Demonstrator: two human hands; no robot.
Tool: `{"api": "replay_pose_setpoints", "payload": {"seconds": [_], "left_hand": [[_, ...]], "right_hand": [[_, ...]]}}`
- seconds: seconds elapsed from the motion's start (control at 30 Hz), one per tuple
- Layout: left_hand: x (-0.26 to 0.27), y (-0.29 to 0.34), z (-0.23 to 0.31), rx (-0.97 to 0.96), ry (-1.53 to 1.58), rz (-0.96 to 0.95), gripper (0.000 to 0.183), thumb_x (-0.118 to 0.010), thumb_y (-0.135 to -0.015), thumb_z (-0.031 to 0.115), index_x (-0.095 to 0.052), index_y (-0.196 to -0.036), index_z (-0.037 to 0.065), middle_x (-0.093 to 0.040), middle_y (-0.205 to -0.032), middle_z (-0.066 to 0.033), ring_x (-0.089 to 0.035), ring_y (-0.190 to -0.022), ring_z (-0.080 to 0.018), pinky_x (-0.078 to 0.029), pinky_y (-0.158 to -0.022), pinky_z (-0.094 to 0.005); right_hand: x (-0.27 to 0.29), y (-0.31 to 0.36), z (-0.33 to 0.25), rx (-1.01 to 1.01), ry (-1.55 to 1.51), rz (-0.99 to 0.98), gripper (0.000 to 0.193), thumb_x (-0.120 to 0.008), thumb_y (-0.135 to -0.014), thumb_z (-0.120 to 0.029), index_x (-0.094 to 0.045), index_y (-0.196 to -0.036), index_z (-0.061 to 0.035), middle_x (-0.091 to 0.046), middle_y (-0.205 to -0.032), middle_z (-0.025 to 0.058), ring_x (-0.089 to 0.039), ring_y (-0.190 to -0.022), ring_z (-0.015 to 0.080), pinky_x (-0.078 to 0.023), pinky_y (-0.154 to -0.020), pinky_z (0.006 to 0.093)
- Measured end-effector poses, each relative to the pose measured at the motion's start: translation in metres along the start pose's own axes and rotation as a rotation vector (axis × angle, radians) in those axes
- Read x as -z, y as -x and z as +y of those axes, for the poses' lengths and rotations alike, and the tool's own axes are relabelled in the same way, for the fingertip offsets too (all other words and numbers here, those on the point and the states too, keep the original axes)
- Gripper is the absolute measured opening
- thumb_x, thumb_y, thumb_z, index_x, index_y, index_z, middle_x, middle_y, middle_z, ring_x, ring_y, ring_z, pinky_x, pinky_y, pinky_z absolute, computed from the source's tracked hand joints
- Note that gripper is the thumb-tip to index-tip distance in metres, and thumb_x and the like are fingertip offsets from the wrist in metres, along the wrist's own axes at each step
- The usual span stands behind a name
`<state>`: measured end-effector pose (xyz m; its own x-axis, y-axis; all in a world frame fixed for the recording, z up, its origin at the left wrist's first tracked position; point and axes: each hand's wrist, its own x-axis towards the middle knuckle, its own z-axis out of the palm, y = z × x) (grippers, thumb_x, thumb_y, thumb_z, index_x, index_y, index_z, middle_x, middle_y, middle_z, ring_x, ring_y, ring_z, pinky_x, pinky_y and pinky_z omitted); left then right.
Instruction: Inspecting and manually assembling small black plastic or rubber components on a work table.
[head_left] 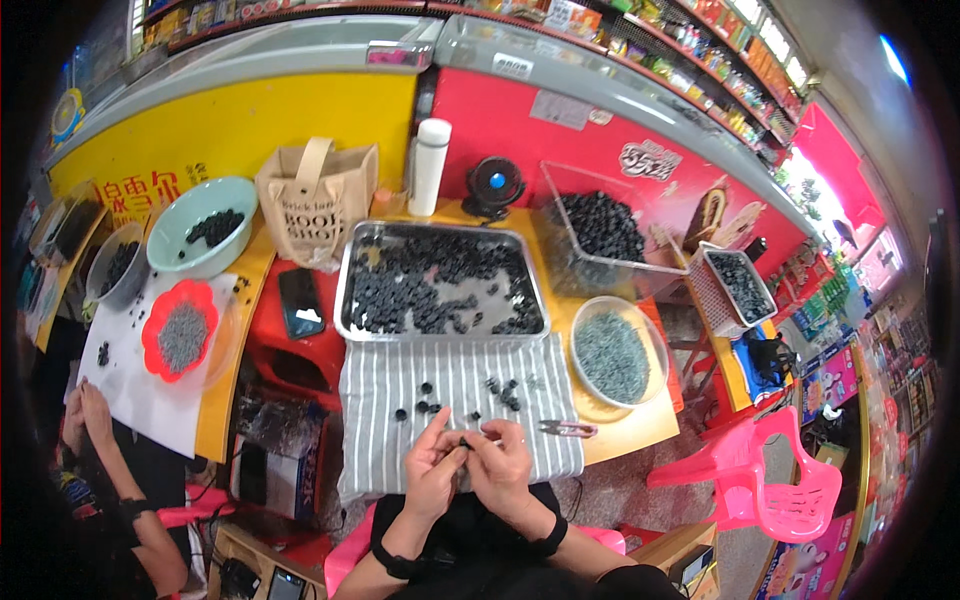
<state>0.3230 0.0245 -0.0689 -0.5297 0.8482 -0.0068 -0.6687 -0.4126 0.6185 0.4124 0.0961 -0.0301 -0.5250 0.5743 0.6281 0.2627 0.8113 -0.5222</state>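
Above the near edge of a grey and white striped cloth [370, 440], my left hand [432, 470] and my right hand [502, 468] meet with fingertips pinched on one small black part [463, 444]. Its exact kind is hidden by the fingers. On the cloth just beyond lie several loose black round pieces [427, 387] and a small cluster of them [508, 394] with thin grey pins. Right of my right hand lies a pair of thread snips [568, 428]. A metal tray [445, 338], spread with many black pieces, stands at the cloth's far edge.
Right of the tray are a round tub [575, 372] of grey pins and a clear bin [650, 275] of black pieces. Behind stand a white bottle [431, 165], a small fan [495, 185] and a tote bag [345, 195]. At left, another person's hands [88, 415] rest near a red bowl [155, 330].
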Motion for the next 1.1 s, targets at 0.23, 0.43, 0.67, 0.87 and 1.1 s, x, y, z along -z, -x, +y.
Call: {"api": "replay_pose_setpoints", "payload": {"seconds": [0.23, 0.43, 0.67, 0.87, 1.1], "left_hand": [[0.003, -0.001, -0.002, -0.032, -0.014, -0.081, 0.049, -0.058, -0.091, -0.006, -0.045, -0.138, 0.000, -0.064, -0.116, -0.0150, -0.061, -0.104, -0.0179, -0.048, -0.093, -0.0313], [0.005, 0.000, -0.006, -0.024, 0.015, -0.107, 0.035, -0.057, -0.092, -0.003, -0.055, -0.127, -0.002, -0.066, -0.113, -0.0145, -0.063, -0.103, -0.0180, -0.049, -0.094, -0.0313], [0.011, 0.002, -0.012, -0.001, -0.038, -0.010, 0.031, -0.055, -0.091, -0.007, -0.059, -0.122, -0.004, -0.068, -0.108, -0.0158, -0.065, -0.100, -0.0216, -0.051, -0.092, -0.0349], [0.006, -0.008, -0.008, 0.038, -0.070, -0.091, 0.026, -0.059, -0.093, 0.001, -0.060, -0.119, -0.006, -0.069, -0.105, -0.0156, -0.066, -0.096, -0.0188, -0.052, -0.088, -0.0304], [0.017, -0.008, -0.004, 0.044, -0.070, -0.128, 0.017, -0.058, -0.093, 0.000, -0.066, -0.108, -0.004, -0.071, -0.098, -0.0131, -0.067, -0.088, -0.0168, -0.051, -0.077, -0.0266]], "right_hand": [[0.025, -0.008, 0.005, -0.016, -0.144, -0.023, 0.030, -0.070, -0.072, 0.005, -0.064, -0.100, -0.0035, -0.061, -0.086, 0.0128, -0.060, -0.071, 0.0305, -0.049, -0.061, 0.0363], [0.055, -0.002, 0.013, -0.267, -0.341, -0.400, 0.016, -0.075, -0.078, -0.003, -0.066, -0.090, 0.0001, -0.065, -0.082, 0.0109, -0.063, -0.073, 0.0155, -0.049, -0.064, 0.0278], [0.125, -0.190, 0.108, 0.031, 0.017, -0.052, 0.013, -0.072, -0.069, -0.003, -0.067, -0.081, -0.0011, -0.060, -0.069, 0.0061, -0.057, -0.060, 0.0174, -0.045, -0.058, 0.0300], [0.143, -0.237, 0.091, -0.039, 0.005, -0.004, 0.025, -0.069, -0.080, 0.000, -0.066, -0.105, -0.0027, -0.062, -0.088, 0.0025, -0.059, -0.075, 0.0086, -0.049, -0.064, 0.0237], [0.027, -0.110, 0.024, 0.157, -0.046, -0.706, 0.020, -0.066, -0.078, 0.001, -0.065, -0.099, -0.0011, -0.061, -0.089, 0.0154, -0.064, -0.078, 0.0328, -0.052, -0.067, 0.0376]]}}
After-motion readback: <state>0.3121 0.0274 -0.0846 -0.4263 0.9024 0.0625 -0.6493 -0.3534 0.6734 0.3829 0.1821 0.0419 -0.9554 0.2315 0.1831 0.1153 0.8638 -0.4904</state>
